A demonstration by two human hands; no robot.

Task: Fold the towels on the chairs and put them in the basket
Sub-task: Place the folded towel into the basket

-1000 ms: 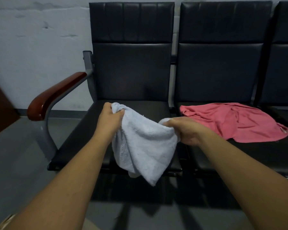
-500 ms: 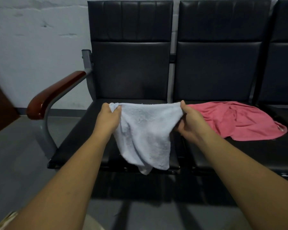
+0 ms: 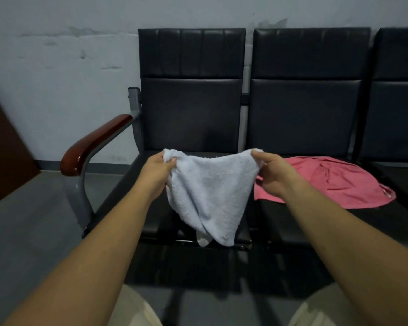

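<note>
A white towel [image 3: 210, 191] hangs in the air in front of the left black chair [image 3: 191, 114], its top edge stretched between my hands. My left hand [image 3: 158, 171] grips the towel's upper left corner. My right hand [image 3: 272, 174] pinches the upper right corner. The towel's lower part droops in a point down to the seat's front edge. A pink towel [image 3: 335, 180] lies crumpled on the seat of the middle chair [image 3: 309, 114], just behind my right hand. No basket is in view.
A wooden armrest [image 3: 92, 144] on a grey metal frame sticks out at the left of the row. A third chair [image 3: 398, 102] shows at the right edge. A brown panel [image 3: 3, 149] stands at far left by the white wall. Grey floor lies below.
My hands have drawn apart and spread the white towel's top edge wider. The view has tilted so the chairs sit lower in the frame.
</note>
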